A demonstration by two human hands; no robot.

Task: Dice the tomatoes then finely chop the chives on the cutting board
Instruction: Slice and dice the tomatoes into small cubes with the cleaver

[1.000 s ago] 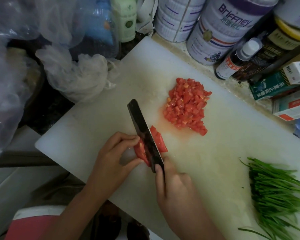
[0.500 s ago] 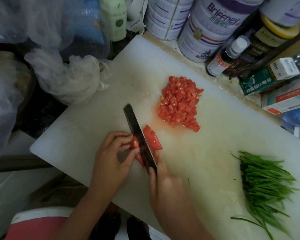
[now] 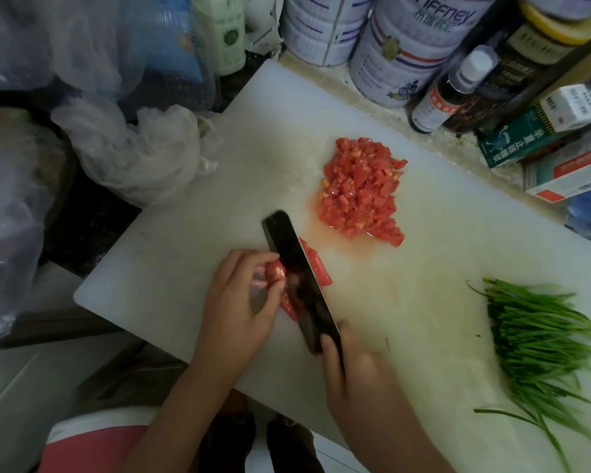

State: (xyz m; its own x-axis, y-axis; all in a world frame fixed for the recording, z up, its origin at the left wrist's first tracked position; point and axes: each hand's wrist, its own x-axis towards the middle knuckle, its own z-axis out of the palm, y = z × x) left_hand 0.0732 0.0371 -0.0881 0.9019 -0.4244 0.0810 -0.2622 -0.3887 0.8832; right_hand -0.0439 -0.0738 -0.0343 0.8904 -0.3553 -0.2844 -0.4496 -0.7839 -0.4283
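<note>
Head view, straight down on a big white plastic cutting board [image 3: 423, 295], scuffed and a bit wet, lying on a speckled stone counter [image 3: 458, 139]. My read is that the tomatoes are nearly done, this is the last piece, and the chives haven't been started.

The chives [image 3: 539, 343] are a loose bundle of thin green blades at the right end of the board, well apart from the knife. The diced tomato [image 3: 359, 192] sits mid-board in a juicy heap of small, fairly even cubes, with a pink puddle at its near edge. The knife [image 3: 297, 278] has a broad, dark, square-tipped blade.

Right hand [image 3: 359, 380]: grip wrapped round the handle, one finger up on the blade. Left hand [image 3: 232, 302]: grip pinching the tomato piece [image 3: 275, 272] right against the blade's left face. Cut strips [image 3: 318, 264] lie on the other side.

Tip: those fingertips look close, so I'd curl them back and let the knuckles guide the flat. Tomato skin is slick and the flesh is soft, so draw the edge through rather than pressing. Match the strip width to the cubes.
</note>
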